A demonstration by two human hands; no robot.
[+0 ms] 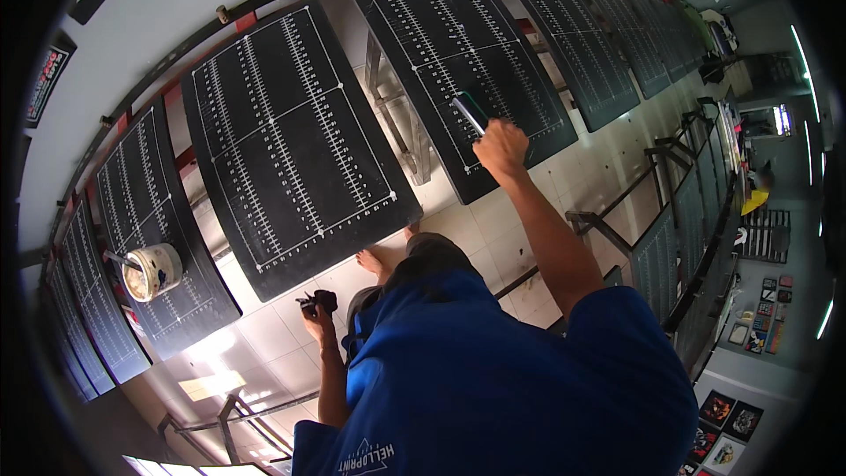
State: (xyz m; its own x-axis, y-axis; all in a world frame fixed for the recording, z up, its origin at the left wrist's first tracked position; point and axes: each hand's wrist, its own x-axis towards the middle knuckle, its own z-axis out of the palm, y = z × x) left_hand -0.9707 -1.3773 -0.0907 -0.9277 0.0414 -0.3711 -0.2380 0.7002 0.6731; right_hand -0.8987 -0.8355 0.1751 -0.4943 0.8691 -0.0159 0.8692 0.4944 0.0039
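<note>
My right hand [502, 150] is closed around a flat, wide-edged tool [471, 112] that looks like a hand squeegee, dark with a shiny face and a greenish edge. It is over the lower part of a black board [493, 70] marked with white ruler lines; whether it touches the surface I cannot tell. My left hand [318, 313] hangs low beside my body, its fingers around a small black thing [322, 301] whose kind is unclear. Nearest to that hand is the front edge of another marked black board [291, 150].
A white tub [154, 271] with pale paste and a handle sticking out stands on a board [159, 211] to the left. More marked boards [577, 44] follow along the curved row. Metal frames [608, 229] and a second row of boards [656, 256] lie to the right.
</note>
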